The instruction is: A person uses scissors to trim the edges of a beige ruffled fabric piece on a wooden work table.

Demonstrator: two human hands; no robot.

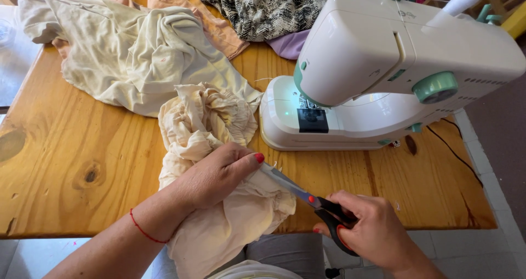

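My left hand presses down on a crumpled cream fabric at the front edge of the wooden table, pinching its edge near the blade tips. In my right hand I hold scissors with black handles and a red pivot. Their blades point left toward the fabric under my left thumb. The fabric hangs over the table edge onto my lap.
A white sewing machine with mint knobs stands at the right, its lamp lit. A pale garment, peach cloth, patterned black-and-white fabric and lilac cloth lie at the back. A black cable runs along the right.
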